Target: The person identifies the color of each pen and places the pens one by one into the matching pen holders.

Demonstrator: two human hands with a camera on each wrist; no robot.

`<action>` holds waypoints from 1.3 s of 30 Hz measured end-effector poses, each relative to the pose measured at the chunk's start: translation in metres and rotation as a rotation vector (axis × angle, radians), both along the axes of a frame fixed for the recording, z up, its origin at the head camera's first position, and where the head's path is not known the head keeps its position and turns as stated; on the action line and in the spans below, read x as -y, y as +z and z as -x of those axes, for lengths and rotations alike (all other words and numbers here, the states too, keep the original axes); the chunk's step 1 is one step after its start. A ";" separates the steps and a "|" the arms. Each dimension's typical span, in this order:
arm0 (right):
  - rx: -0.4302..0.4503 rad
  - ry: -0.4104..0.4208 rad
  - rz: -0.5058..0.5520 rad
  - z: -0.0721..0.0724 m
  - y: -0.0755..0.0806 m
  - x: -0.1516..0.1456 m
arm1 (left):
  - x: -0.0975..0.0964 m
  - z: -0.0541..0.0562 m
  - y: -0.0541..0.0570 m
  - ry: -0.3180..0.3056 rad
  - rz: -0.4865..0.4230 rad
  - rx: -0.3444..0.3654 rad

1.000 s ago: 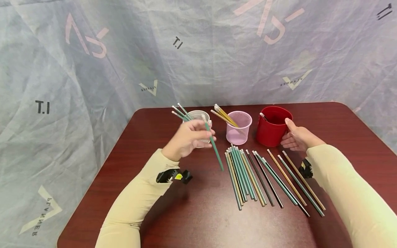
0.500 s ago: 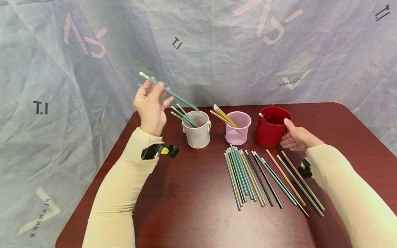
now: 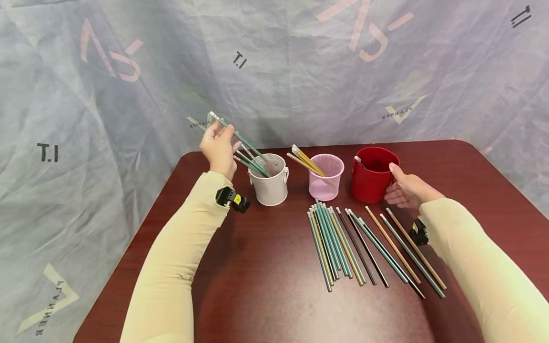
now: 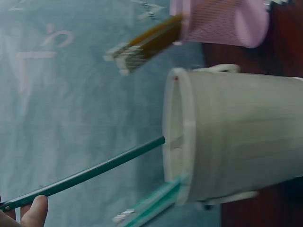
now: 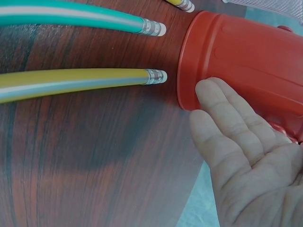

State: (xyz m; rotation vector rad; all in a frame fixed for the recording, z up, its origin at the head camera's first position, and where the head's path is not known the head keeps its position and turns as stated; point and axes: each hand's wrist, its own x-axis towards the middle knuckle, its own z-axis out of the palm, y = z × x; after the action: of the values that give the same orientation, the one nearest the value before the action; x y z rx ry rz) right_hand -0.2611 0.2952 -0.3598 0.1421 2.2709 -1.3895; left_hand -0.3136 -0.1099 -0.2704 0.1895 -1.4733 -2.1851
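Note:
My left hand [image 3: 219,151] pinches a green pencil [image 3: 244,140] near its eraser end, beyond the left side of a white bucket [image 3: 271,189]. In the left wrist view the green pencil [image 4: 94,171] slants, with its far end right at the bucket's mouth. Several other green pencils [image 3: 253,164] lean out of that bucket. My right hand [image 3: 409,188] rests against the side of a red bucket [image 3: 370,185], thumb near its rim. The right wrist view shows the fingers [image 5: 232,118] fairly straight along the red wall, not wrapped around it.
Between the two buckets stands a pink mesh cup [image 3: 323,188] with several yellow pencils [image 3: 306,159] in it. One pencil [image 3: 359,161] leans in the red bucket. Several loose green, yellow and black pencils [image 3: 339,243] lie fanned out on the dark wooden table [image 3: 257,276]. A grey curtain hangs behind.
My left hand has carried the green pencil from in front of the white bucket up to its far left, then slightly rightward and down, bringing the tip to the mouth. The right hand stays put.

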 end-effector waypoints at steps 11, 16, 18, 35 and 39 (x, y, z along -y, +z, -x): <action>-0.011 -0.005 0.000 0.000 0.004 0.004 | -0.003 0.006 -0.045 -0.075 0.132 0.061; -0.004 -0.005 0.006 0.001 0.001 0.004 | 0.000 0.003 -0.066 -0.108 0.251 0.123; -0.001 -0.005 0.003 0.002 0.002 0.004 | 0.002 0.002 -0.071 -0.135 0.256 0.148; 0.007 -0.006 0.007 -0.002 0.000 -0.006 | 0.005 0.003 -0.090 -0.117 0.434 0.349; 0.011 -0.007 0.010 -0.004 -0.001 -0.006 | 0.009 0.002 -0.092 -0.243 0.509 0.506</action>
State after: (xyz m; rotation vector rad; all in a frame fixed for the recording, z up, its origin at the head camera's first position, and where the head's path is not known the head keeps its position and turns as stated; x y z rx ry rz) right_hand -0.2572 0.3012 -0.3604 0.1547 2.2562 -1.4005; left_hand -0.3160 -0.1190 -0.3626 0.4253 -2.3924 -1.9329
